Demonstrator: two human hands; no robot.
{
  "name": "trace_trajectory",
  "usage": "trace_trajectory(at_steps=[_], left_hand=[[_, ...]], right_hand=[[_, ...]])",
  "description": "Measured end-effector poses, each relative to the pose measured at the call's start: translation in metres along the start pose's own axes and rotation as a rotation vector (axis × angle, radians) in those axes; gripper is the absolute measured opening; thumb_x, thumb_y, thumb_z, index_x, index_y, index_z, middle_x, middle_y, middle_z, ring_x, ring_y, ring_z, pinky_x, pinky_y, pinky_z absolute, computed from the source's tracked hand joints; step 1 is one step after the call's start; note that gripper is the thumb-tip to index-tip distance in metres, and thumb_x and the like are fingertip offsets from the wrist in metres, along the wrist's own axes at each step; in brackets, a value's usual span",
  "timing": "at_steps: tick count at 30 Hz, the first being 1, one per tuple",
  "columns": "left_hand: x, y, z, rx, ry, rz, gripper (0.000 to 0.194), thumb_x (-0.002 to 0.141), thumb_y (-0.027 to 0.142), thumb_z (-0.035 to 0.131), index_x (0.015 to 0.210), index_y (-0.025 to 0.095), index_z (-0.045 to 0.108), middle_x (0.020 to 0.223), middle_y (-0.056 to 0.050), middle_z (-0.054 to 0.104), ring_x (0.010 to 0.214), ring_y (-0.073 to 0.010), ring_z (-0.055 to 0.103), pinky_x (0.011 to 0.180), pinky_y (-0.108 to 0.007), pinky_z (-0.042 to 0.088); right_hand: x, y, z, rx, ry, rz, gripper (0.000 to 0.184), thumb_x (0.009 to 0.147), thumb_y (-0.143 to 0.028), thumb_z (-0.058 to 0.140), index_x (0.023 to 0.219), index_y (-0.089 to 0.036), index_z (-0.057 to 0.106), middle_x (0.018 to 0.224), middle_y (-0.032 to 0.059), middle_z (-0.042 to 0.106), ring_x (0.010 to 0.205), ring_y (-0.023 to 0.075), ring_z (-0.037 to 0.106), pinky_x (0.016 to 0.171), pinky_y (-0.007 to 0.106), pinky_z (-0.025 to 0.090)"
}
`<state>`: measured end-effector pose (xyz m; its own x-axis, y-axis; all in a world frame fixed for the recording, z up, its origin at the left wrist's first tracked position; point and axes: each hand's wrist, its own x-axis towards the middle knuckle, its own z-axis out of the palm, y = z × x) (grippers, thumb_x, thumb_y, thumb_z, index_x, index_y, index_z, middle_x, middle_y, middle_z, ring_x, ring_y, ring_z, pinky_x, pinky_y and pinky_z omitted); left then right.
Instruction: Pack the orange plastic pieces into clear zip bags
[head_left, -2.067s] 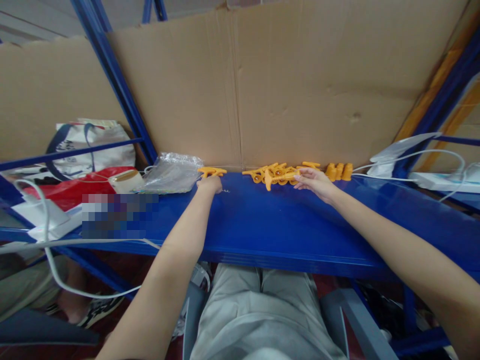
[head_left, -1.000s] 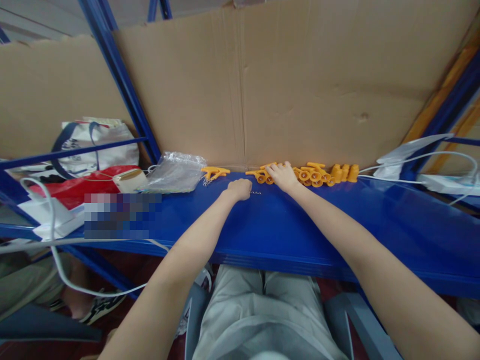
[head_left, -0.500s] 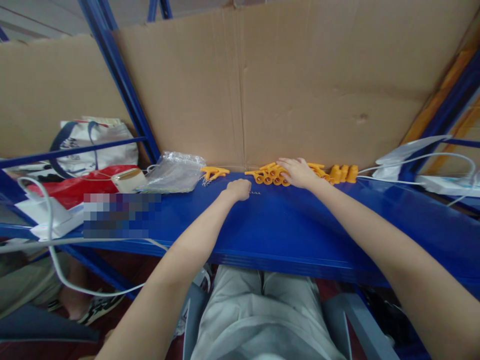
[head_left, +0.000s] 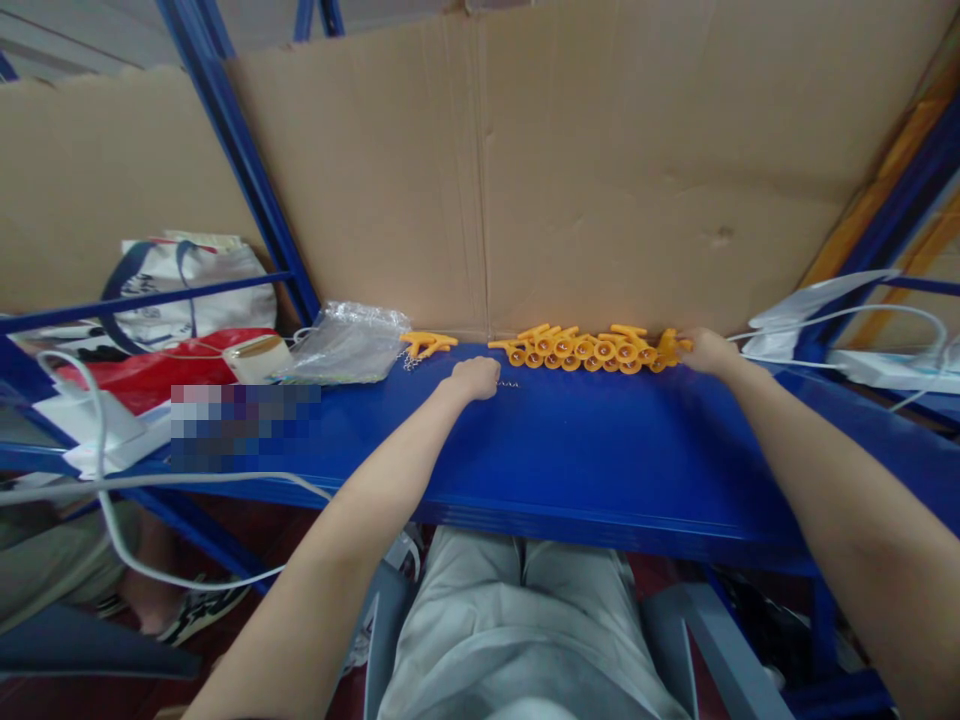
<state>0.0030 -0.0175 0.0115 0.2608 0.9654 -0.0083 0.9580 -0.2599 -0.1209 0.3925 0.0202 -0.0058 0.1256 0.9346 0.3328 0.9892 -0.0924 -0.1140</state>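
Orange T-handled tubes [head_left: 583, 348] lie stacked right of the cardboard crease [head_left: 481, 200]. Below it, I see the left hand [head_left: 476, 378] closed on a chain [head_left: 509, 384]; far right, the right hand's [head_left: 709, 352] grip is unclear. I'd press lightly, lest tubes roll.

A single head-worn camera looks forward and down from above the wearer's gray trousers [head_left: 517, 630], which sit at bottom center, close to the lens. The wide view crosses the blue desk [head_left: 577, 450], its front edge running below mid-frame, and faces the cardboard panel [head_left: 637, 170] standing behind. Bare forearms [head_left: 382, 480] stretch away from the lens, placing the left hand [head_left: 477, 378] near mid-frame and the right hand [head_left: 709, 352] farther right.
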Motion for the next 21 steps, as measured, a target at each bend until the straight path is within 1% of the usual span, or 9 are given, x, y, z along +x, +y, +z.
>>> trace_trajectory(at_steps=[2,4,5,8,12,17,21], left_hand=[[0.000,0.000,0.001,0.006,0.005,0.002,0.036,0.087,0.017,0.046,0.117,0.022,0.066,0.127,-0.010,0.065,0.117,-0.0245,0.062,0.095,-0.033,0.050],[0.001,-0.001,0.001,0.011,0.008,0.000,0.036,0.087,0.017,0.047,0.116,0.023,0.067,0.126,-0.009,0.066,0.115,-0.0236,0.062,0.094,-0.031,0.050],[0.001,-0.001,0.002,0.012,0.008,-0.001,0.035,0.087,0.017,0.047,0.115,0.023,0.067,0.125,-0.009,0.067,0.115,-0.0235,0.062,0.094,-0.031,0.051],[0.002,-0.001,0.002,0.008,0.010,-0.001,0.035,0.086,0.016,0.048,0.113,0.023,0.068,0.124,-0.009,0.067,0.114,-0.0237,0.063,0.093,-0.031,0.051],[0.002,-0.001,0.002,0.004,0.003,0.000,0.035,0.085,0.016,0.048,0.114,0.023,0.067,0.125,-0.009,0.067,0.115,-0.0232,0.062,0.093,-0.030,0.050],[0.000,0.000,0.000,0.014,-0.002,0.008,0.035,0.087,0.017,0.047,0.116,0.021,0.066,0.127,-0.010,0.065,0.117,-0.0241,0.061,0.095,-0.031,0.050],[0.000,0.000,0.001,0.018,-0.001,0.005,0.036,0.087,0.016,0.047,0.116,0.022,0.066,0.128,-0.010,0.065,0.117,-0.0231,0.061,0.095,-0.030,0.050]], right_hand=[[0.000,0.006,0.003,-0.007,-0.061,0.050,0.048,0.082,-0.014,0.051,0.129,-0.010,0.060,0.128,0.0195,0.063,0.119,0.0323,0.059,0.095,0.041,0.048],[0.000,0.008,0.003,-0.014,-0.067,0.075,0.046,0.083,-0.015,0.052,0.129,-0.010,0.059,0.125,0.0191,0.064,0.114,0.0306,0.062,0.093,0.037,0.048],[0.000,0.007,0.003,-0.014,-0.058,0.074,0.044,0.083,-0.015,0.051,0.126,-0.011,0.060,0.122,0.0185,0.066,0.112,0.0305,0.063,0.090,0.037,0.049],[0.000,0.005,0.000,-0.023,-0.040,0.063,0.035,0.082,-0.016,0.050,0.114,-0.016,0.064,0.113,0.0170,0.068,0.106,0.0318,0.064,0.085,0.037,0.049],[-0.001,-0.001,-0.003,-0.045,-0.039,0.050,0.027,0.080,-0.015,0.052,0.103,-0.017,0.064,0.107,0.0170,0.069,0.104,0.0315,0.064,0.083,0.036,0.048],[-0.009,-0.015,-0.007,-0.113,-0.087,0.076,0.023,0.085,-0.016,0.049,0.103,-0.013,0.063,0.109,0.0187,0.068,0.107,0.0296,0.064,0.080,0.033,0.046],[-0.018,-0.028,-0.015,-0.156,-0.083,0.096,0.027,0.087,-0.016,0.046,0.109,-0.012,0.062,0.111,0.0216,0.068,0.106,0.0314,0.064,0.077,0.035,0.045]])
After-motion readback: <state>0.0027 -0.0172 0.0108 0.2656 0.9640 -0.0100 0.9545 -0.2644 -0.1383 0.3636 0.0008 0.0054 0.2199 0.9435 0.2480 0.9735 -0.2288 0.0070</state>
